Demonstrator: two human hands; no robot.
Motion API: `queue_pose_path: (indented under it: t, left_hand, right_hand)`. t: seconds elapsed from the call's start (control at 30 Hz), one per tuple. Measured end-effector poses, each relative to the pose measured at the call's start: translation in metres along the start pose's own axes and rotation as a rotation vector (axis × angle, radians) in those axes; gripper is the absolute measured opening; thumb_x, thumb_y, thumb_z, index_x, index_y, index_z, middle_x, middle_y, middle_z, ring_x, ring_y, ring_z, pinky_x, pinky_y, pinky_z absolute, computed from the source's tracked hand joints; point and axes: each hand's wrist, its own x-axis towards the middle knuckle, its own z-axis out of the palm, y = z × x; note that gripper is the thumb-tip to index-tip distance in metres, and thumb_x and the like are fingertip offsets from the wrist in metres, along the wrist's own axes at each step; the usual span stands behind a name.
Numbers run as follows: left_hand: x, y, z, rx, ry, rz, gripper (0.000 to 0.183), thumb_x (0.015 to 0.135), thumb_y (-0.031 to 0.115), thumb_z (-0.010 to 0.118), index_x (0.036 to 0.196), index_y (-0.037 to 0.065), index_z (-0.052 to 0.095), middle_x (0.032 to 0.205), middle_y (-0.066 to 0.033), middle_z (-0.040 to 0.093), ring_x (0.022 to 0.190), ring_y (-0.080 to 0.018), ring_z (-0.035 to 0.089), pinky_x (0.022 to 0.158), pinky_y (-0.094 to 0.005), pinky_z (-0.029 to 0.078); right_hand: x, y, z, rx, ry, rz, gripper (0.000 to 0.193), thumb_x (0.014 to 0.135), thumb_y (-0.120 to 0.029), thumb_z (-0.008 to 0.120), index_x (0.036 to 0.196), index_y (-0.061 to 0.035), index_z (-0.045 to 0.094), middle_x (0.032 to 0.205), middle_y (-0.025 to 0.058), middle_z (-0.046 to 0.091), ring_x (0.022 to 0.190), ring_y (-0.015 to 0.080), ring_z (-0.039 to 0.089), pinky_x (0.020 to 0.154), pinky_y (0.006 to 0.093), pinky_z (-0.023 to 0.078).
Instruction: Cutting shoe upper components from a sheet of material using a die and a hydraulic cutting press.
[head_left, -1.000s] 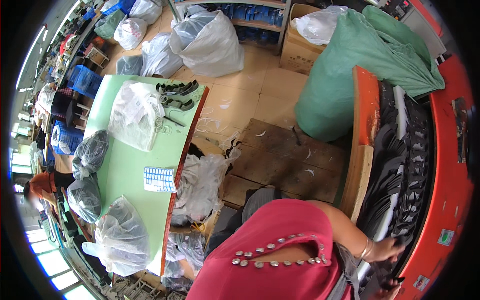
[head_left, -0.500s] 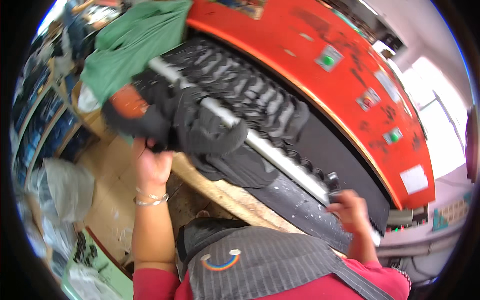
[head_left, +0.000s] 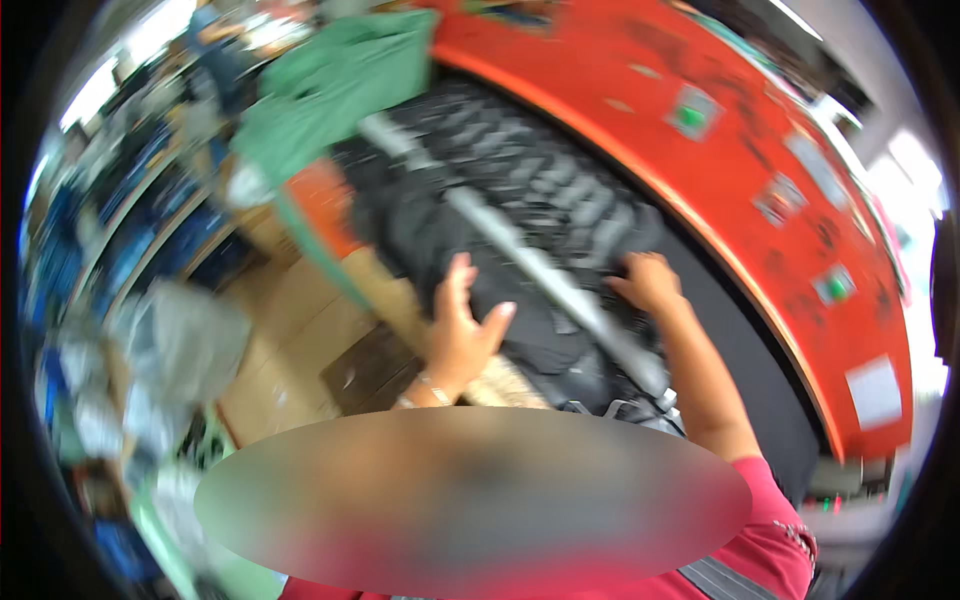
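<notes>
Now both hands lie on a heap of black pieces (head_left: 520,200), which look like shoe soles or rubber parts, though the blur hides their exact kind. The left hand (head_left: 462,335) is open with fingers spread, its palm pressed flat on the near edge of the heap, and a thin bracelet (head_left: 432,388) sits on the wrist. The right hand (head_left: 650,282) rests on top of the heap, just beside a grey metal bar (head_left: 545,270) that runs across the black pieces; its fingers are curled down, but I cannot tell if they grip anything. The heap fills a trough in front of a curved red machine panel (head_left: 700,130). A green sack (head_left: 335,85) stands at the far left end of the heap.
</notes>
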Motion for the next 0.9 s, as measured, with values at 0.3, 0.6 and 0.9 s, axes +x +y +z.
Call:
queue_pose_path:
  t: [0.3, 0.6, 0.9]
  left_hand:
    - [-0.185, -0.053, -0.128, 0.096, 0.445, -0.473, 0.054, 0.086, 0.019, 0.068, 0.132, 0.003, 0.045, 0.117, -0.0164, 0.058, 0.106, -0.0241, 0.06, 0.092, -0.0351, 0.049]
    - [-0.359, -0.2, -0.299, 0.47, 0.852, -1.012, 0.024, 0.083, 0.023, 0.06, 0.095, 0.005, 0.069, 0.091, -0.0218, 0.068, 0.089, -0.0362, 0.065, 0.079, -0.0433, 0.052]
    - [-0.449, -0.289, -0.441, 0.843, 0.855, -1.351, 0.045, 0.079, 0.012, 0.061, 0.123, 0.007, 0.056, 0.127, -0.0199, 0.051, 0.119, -0.0351, 0.048, 0.101, -0.0436, 0.04]
  right_hand:
    - [-0.022, 0.098, 0.003, -0.133, 0.008, -0.164, 0.052, 0.072, -0.028, 0.073, 0.108, 0.0063, 0.06, 0.099, 0.0283, 0.064, 0.1, 0.0428, 0.06, 0.087, 0.0474, 0.046]
    - [0.027, 0.073, 0.022, -0.178, 0.027, -0.245, 0.03, 0.067, -0.007, 0.062, 0.093, 0.0086, 0.059, 0.086, 0.03, 0.063, 0.089, 0.0473, 0.061, 0.077, 0.0495, 0.048]
    - [-0.078, -0.146, -0.065, -0.032, -0.481, 0.145, 0.027, 0.087, -0.02, 0.059, 0.106, -0.0015, 0.064, 0.079, 0.0115, 0.061, 0.072, 0.0276, 0.059, 0.065, 0.0394, 0.049]
